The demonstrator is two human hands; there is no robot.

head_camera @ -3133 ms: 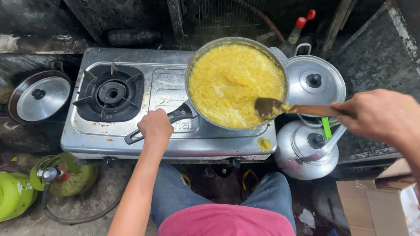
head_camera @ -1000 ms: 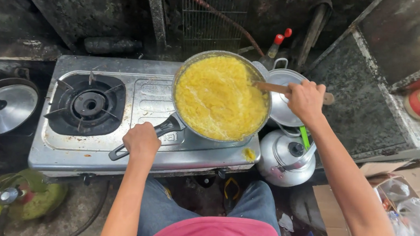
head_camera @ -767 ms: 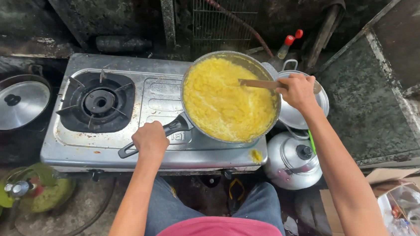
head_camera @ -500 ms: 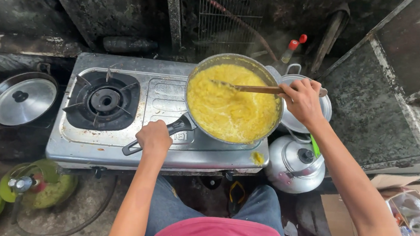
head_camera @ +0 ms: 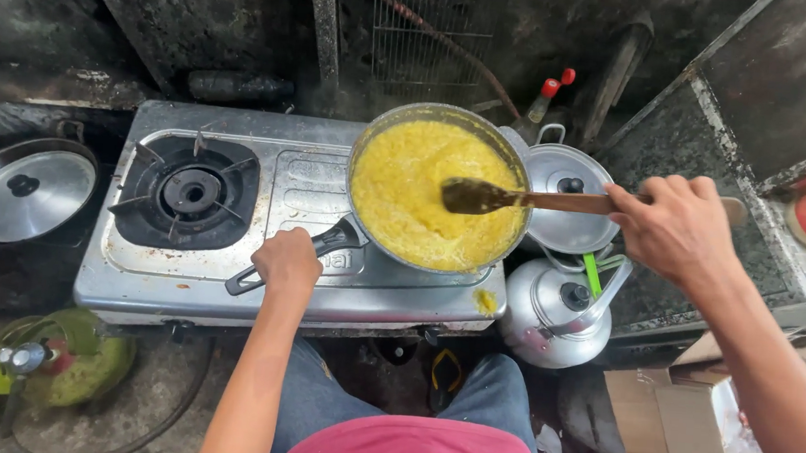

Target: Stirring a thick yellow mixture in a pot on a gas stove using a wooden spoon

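Observation:
A round pan (head_camera: 515, 168) full of thick yellow food (head_camera: 415, 194) sits on the right burner of a two-burner steel stove (head_camera: 300, 199). My left hand (head_camera: 287, 261) grips the pan's black handle (head_camera: 243, 281). My right hand (head_camera: 676, 229) holds a wooden spatula (head_camera: 520, 199) level above the pan, its dark blade lifted over the food.
The left burner (head_camera: 190, 191) is bare. A lidded steel pot (head_camera: 567, 187) and a steel kettle (head_camera: 559, 311) stand right of the pan. A lid-covered pan (head_camera: 22, 192) lies at far left. Green gas cylinders (head_camera: 47, 361) sit on the floor; a cardboard box (head_camera: 685, 421) is at lower right.
The spatula has come up out of the food and my right hand has drawn back to the right. My left hand stays on the pan handle.

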